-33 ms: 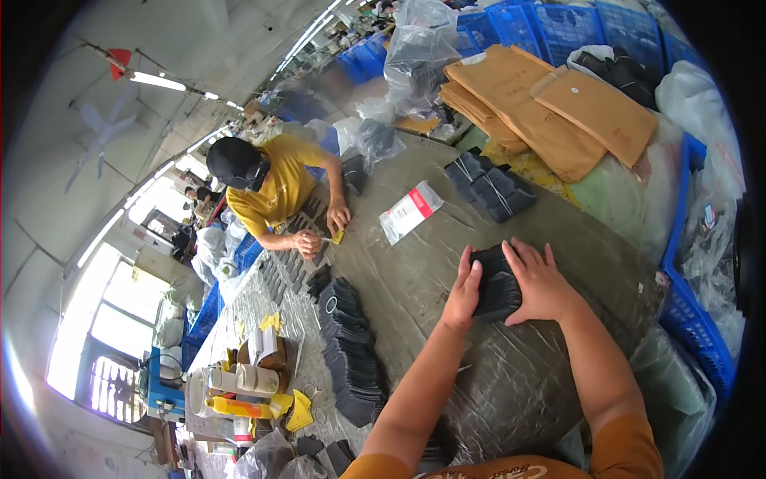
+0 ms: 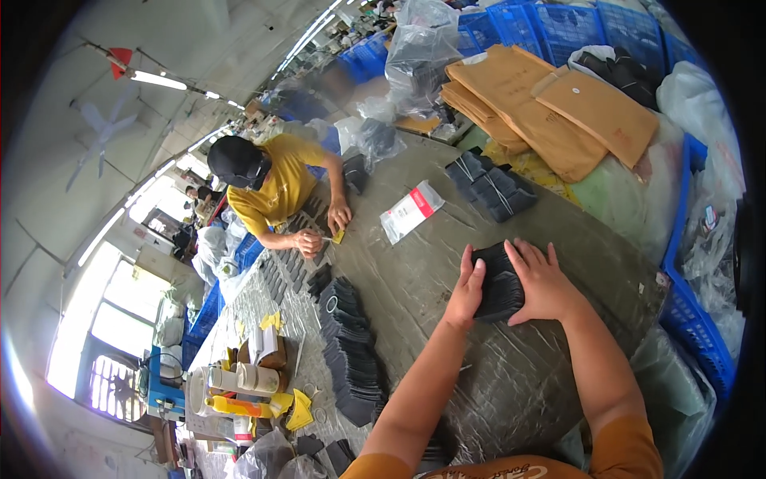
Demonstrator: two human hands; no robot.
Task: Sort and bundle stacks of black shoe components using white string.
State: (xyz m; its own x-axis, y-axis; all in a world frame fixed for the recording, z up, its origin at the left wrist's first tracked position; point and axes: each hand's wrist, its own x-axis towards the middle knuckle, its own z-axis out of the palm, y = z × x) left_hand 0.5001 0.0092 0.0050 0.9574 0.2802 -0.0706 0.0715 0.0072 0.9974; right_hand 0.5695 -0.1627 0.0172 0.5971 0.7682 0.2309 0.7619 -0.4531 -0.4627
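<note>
As both hands met: they clamped one stack.
Left hand (image 2: 467,289): fingers flat on the black stack (image 2: 499,281)'s left side.
Right hand (image 2: 541,281): spread over its right.
Stack: on the table (image 2: 447,247), near right.

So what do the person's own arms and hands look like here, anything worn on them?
Both forearms are bare up from the lower edge; no gloves, watch or rings show on the left hand or right hand. An orange short-sleeved shirt with dark print covers the shoulders.
</note>
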